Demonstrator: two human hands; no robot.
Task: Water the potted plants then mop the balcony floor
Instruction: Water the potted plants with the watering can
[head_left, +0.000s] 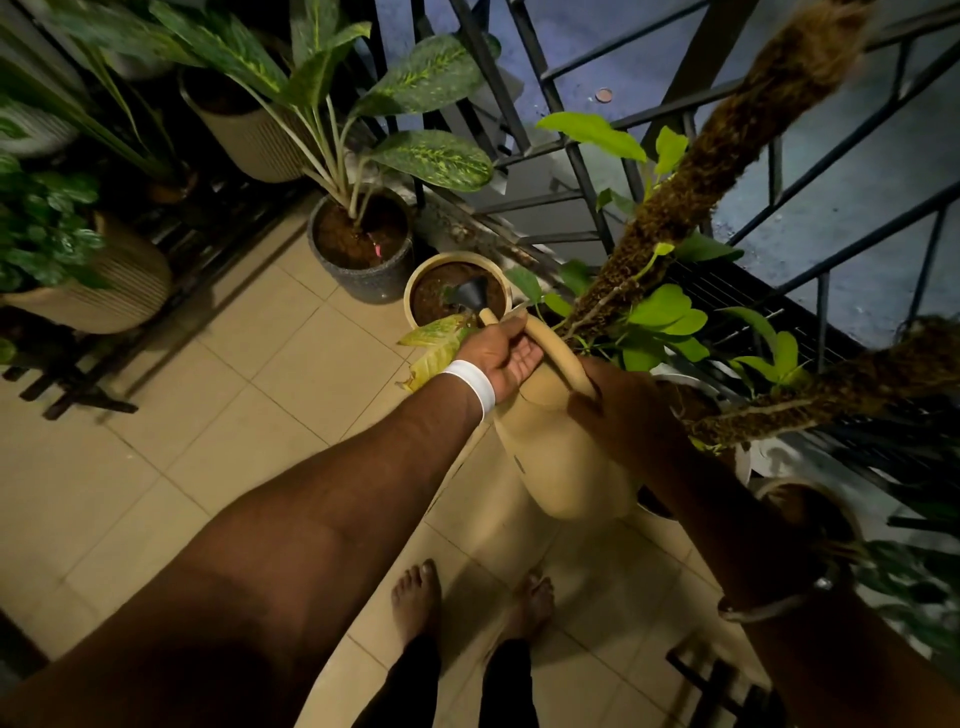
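Observation:
I hold a beige watering can (556, 457) tipped forward over the tiled floor. Its black rose head (470, 296) hangs over the soil of a small cream pot (415, 280). My right hand (618, 410) grips the can's curved handle (558, 353). My left hand (506, 353), with a white wristband, lies palm-up under the spout with its thumb against it. A yellowed leaf (436, 345) sits just behind that hand. A dark speckled pot (358, 280) with a tall variegated plant stands just beyond the cream pot.
Ribbed beige pots (119, 291) with leafy plants stand on dark racks at left. A metal railing (587, 171) runs along the far side. Two moss poles (717, 171) with green climbers rise at right from a white pot (743, 462). My bare feet (415, 592) stand on tiles.

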